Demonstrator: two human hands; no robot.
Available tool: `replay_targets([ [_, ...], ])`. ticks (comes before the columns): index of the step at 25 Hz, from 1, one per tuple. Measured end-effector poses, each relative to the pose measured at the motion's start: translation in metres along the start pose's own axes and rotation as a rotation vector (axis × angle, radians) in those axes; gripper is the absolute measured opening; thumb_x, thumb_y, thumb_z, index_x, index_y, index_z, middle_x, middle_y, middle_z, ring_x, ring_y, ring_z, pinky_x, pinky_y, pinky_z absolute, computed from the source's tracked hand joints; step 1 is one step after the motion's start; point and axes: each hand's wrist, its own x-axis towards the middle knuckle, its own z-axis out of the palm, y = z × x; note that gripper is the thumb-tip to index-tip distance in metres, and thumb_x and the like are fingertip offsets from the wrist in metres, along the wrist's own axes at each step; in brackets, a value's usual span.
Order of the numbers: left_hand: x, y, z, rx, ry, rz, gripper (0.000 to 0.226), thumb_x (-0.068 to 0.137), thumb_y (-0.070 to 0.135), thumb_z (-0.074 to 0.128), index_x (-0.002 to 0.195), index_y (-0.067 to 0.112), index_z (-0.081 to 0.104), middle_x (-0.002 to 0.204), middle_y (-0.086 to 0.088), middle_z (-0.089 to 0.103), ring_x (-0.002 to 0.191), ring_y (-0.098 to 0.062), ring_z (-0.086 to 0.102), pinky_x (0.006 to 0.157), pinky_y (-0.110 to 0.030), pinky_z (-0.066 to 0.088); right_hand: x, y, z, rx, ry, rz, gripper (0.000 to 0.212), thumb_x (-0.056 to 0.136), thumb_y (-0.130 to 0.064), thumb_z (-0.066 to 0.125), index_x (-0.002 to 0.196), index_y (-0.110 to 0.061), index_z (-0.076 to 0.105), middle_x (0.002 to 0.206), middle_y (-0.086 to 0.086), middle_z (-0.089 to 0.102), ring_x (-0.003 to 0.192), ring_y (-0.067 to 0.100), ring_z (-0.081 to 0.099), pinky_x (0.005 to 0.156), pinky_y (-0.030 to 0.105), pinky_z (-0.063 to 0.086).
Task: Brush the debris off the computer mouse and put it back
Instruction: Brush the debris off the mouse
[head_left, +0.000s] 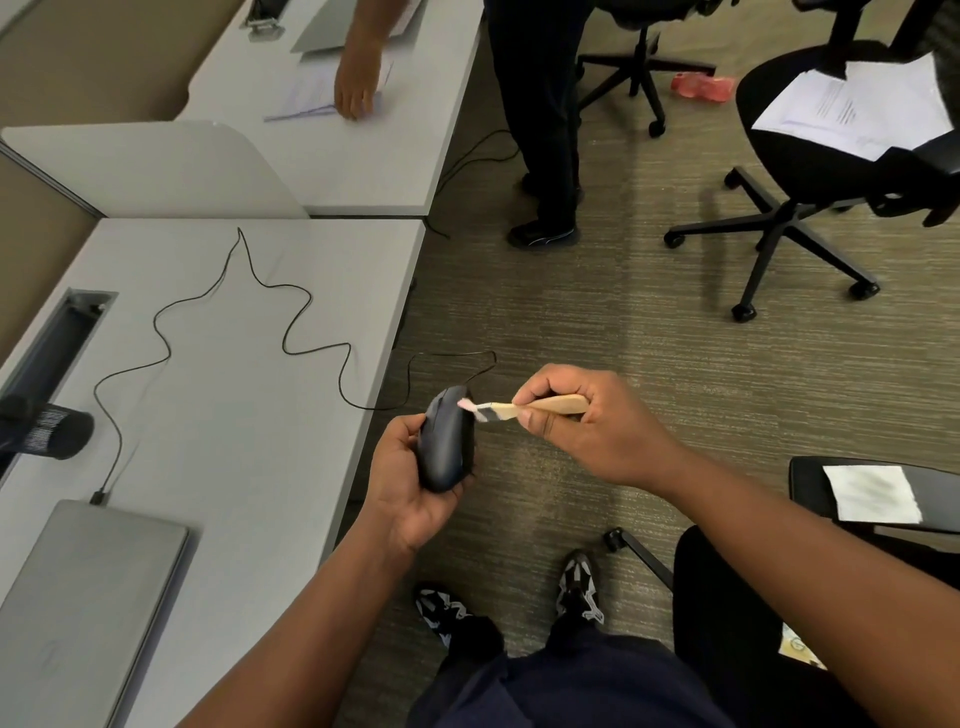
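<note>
Off the desk's right edge, above the carpet: computer mouse, black, cradled in the left hand, fingers wrapped round its sides. Right hand pinches a wooden-handled brush, bristles at the mouse's front end. Step judged: brushing under way. Next: sweep the remaining surfaces, then set the mouse back on the desk beside the closed laptop, minding the slack cable. Debris too small to make out; mouse underside hidden.

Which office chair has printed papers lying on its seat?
The black chair at upper right: white printed sheets lie on its seat. The chair at top centre shows only its base and column.
</note>
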Motion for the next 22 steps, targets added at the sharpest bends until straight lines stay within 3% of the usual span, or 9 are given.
replay_targets([
  [3,0.001,0.004,0.002,-0.038,0.073,0.012,0.026,0.097,0.022,0.057,0.118,0.007,0.059,0.108,-0.021,0.063,0.089,-0.031,0.065,0.061,-0.036,0.064,-0.002,-0.002,0.003,-0.030,-0.126,0.020,0.011,0.095,-0.016,0.073,0.097,-0.027,0.076,0.087,-0.006,0.072,0.076,0.012,0.064,0.070,0.024,0.052],
  [6,0.000,0.006,0.001,-0.056,0.096,0.027,0.026,0.090,0.020,0.061,0.113,0.009,0.059,0.112,-0.019,0.058,0.093,-0.029,0.061,0.068,-0.035,0.060,-0.002,-0.005,-0.005,0.022,-0.279,0.060,0.009,0.094,-0.017,0.074,0.099,-0.025,0.077,0.088,-0.008,0.072,0.078,0.006,0.063,0.072,0.022,0.051],
  [12,-0.003,0.003,0.001,-0.080,0.057,0.006,0.024,0.096,0.019,0.061,0.118,0.010,0.059,0.117,-0.022,0.062,0.102,-0.034,0.066,0.061,-0.039,0.066,0.006,-0.004,-0.005,0.005,0.055,0.038,0.011,0.096,-0.014,0.073,0.098,-0.023,0.076,0.082,-0.004,0.070,0.070,0.006,0.056,0.064,0.025,0.048],
  [16,-0.001,0.001,0.004,-0.078,0.078,0.032,0.022,0.098,0.020,0.060,0.117,0.008,0.058,0.114,-0.022,0.061,0.093,-0.031,0.066,0.059,-0.037,0.064,0.003,-0.003,0.006,0.013,-0.041,0.063,0.010,0.097,-0.016,0.073,0.100,-0.025,0.076,0.085,-0.001,0.071,0.071,0.007,0.058,0.066,0.025,0.049],
  [20,0.001,0.003,0.003,-0.111,0.098,0.037,0.022,0.099,0.021,0.058,0.117,0.008,0.058,0.116,-0.021,0.059,0.099,-0.031,0.062,0.081,-0.039,0.059,-0.001,-0.003,0.002,0.098,-0.202,0.090,0.007,0.096,-0.013,0.073,0.100,-0.018,0.076,0.081,-0.006,0.067,0.073,0.007,0.057,0.068,0.023,0.047],
  [22,0.000,0.004,0.003,-0.127,0.096,0.027,0.021,0.098,0.023,0.059,0.113,0.008,0.059,0.111,-0.019,0.060,0.099,-0.030,0.061,0.083,-0.039,0.056,-0.003,-0.003,0.001,0.136,-0.268,0.087,0.006,0.096,-0.011,0.074,0.101,-0.013,0.076,0.082,-0.005,0.066,0.073,0.007,0.055,0.067,0.023,0.045],
])
